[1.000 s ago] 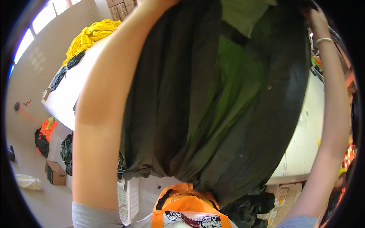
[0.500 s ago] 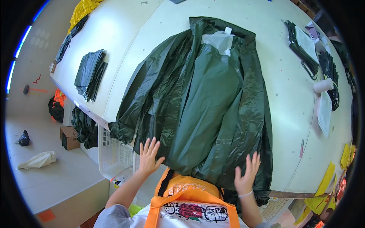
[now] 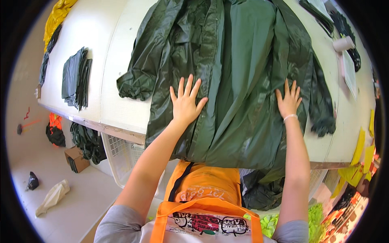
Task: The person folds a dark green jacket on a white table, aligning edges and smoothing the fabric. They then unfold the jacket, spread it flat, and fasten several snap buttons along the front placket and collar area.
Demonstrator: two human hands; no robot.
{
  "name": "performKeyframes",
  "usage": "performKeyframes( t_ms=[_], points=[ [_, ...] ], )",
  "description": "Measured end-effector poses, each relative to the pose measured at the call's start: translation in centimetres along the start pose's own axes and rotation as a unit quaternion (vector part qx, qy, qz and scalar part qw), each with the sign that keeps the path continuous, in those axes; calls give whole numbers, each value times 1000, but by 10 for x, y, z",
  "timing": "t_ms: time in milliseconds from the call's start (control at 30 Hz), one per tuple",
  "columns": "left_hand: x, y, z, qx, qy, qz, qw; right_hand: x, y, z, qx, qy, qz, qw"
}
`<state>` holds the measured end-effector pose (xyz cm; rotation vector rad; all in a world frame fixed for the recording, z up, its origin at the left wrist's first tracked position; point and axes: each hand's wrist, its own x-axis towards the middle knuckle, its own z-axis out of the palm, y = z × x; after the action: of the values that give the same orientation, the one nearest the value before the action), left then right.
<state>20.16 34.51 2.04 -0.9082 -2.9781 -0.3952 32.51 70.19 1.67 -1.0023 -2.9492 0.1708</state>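
Jacket point(image 3: 247, 89) in dark green lies spread out on the pale bench point(image 3: 115, 48), its front parted, its far end running out of sight and its lower edge drooping over the near side toward the person's orange apron point(image 3: 212, 182). The left hand point(image 3: 186, 105) rests flat on one front panel and the right hand point(image 3: 289, 103) lies on the other side of the parted front. In both, the grip is wide, fingers fanned, with nothing pinched.

From where I'm standing, it looks like smoothing. For that, I'd want flat palms, light and even pressure, and strokes from the middle outward, so the folds ease out instead of doubling under. The drooping edge deserves care, as its weight could drag the panels crooked.

The cloth seems thin and slick, like rainwear: it shines along the ridges and crumples into sharp little creases, while the inside looks smoother, with long soft folds. The left cuff point(image 3: 137, 83) and right cuff point(image 3: 323, 125) bunch into ruffled knots, perhaps elastic. Against all that slackness, the folded stack point(image 3: 75, 81) further left is compact and roughly rectangular, and the white roll point(image 3: 343, 43) is a neat cylinder.
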Motion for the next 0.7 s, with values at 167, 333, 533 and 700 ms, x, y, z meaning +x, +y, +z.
performKeyframes(
  t_ms=[167,333,533,700],
  points=[
    [2,-28,5,-156,19,-16,987,-35,-99,-48,248,213,-167,930],
    [-14,-14,-17,-126,104,26,986,-129,-221,-27,527,-21,-114,842],
    [5,-7,-25,-197,-8,-199,960,-144,-235,7,533,-83,-19,842],
    [22,2,-35,-195,-70,-182,961,-140,-236,13,486,-109,-34,867]
  ],
)
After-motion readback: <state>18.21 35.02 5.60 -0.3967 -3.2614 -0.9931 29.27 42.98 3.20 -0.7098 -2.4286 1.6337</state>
